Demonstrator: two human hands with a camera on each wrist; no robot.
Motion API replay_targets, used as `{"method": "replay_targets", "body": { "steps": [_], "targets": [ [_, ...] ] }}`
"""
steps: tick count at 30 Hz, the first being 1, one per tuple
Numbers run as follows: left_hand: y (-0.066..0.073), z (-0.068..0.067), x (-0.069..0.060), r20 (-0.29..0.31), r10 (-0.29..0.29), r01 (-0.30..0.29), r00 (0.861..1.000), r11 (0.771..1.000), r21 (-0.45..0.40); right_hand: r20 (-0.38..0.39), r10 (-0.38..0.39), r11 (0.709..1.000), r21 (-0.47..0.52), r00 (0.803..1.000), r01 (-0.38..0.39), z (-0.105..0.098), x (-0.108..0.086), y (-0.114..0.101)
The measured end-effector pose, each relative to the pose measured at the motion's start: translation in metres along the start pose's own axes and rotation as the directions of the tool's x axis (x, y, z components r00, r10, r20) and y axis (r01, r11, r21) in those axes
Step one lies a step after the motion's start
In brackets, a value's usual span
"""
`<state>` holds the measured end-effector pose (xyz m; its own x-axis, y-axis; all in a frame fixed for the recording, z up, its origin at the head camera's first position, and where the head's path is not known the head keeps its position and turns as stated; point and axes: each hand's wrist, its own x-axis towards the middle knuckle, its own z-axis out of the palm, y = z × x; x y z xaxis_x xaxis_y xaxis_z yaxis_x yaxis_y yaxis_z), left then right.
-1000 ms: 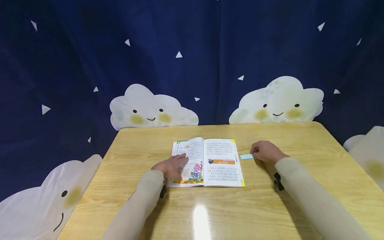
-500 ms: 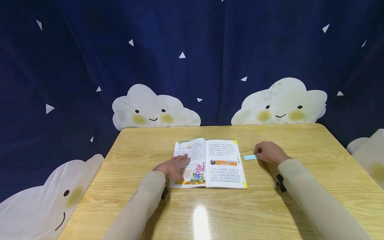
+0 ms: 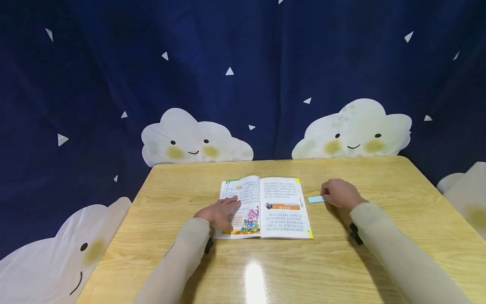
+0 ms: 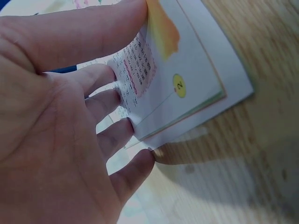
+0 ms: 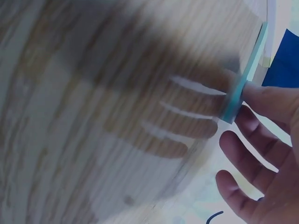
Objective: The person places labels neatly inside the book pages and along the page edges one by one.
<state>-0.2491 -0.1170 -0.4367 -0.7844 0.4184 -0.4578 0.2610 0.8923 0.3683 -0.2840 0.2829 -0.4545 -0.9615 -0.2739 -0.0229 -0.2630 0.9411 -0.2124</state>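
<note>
An open book [image 3: 284, 191] with printed text lies on the wooden table, a pink cartoon figure on its left page. My left hand [image 3: 219, 212] rests on that left page with fingers spread. In the left wrist view, the left hand's fingers [image 4: 114, 135] reach over the page near its corner. To the right of the book, my right hand [image 3: 341, 193] pinches one end of a light blue strip [image 3: 315, 199]. The right wrist view shows the thin strip [image 5: 252, 58] between thumb and index finger, the other fingers loosely bent. The strip's gripped end is hidden in the head view.
The wooden table [image 3: 171, 181] extends around the book on all sides. Behind it hangs a dark blue curtain [image 3: 265, 63] with white clouds and small triangles. A bright light reflection shows on the table in front of the book.
The head view has shifted slightly. Both hands, the book and the light blue strip keep about the same places relative to each other.
</note>
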Motion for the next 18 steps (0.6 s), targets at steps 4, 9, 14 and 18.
{"method": "replay_targets", "body": {
  "steps": [4,9,14,18],
  "targets": [
    [-0.0005,0.0002,0.0007,0.000,0.002,-0.002,1.000,1.000,-0.006,-0.030,-0.008,1.000,-0.024,1.000,0.007,0.0003,-0.0022,-0.0010],
    [-0.0010,0.0015,0.0011,0.007,-0.009,0.010,1.000,1.000,-0.014,-0.071,-0.014,0.999,-0.034,0.997,0.012,0.0038,-0.0050,-0.0020],
    [-0.0021,0.0017,0.0011,0.009,0.011,-0.011,1.000,1.000,0.021,-0.094,-0.036,0.998,-0.057,0.995,0.031,0.0030,-0.0066,-0.0056],
    [-0.0016,0.0001,0.0016,0.001,0.026,-0.026,1.000,0.999,0.031,-0.088,-0.044,0.995,-0.090,0.995,0.036,0.0004,-0.0068,-0.0088]
  ]
}}
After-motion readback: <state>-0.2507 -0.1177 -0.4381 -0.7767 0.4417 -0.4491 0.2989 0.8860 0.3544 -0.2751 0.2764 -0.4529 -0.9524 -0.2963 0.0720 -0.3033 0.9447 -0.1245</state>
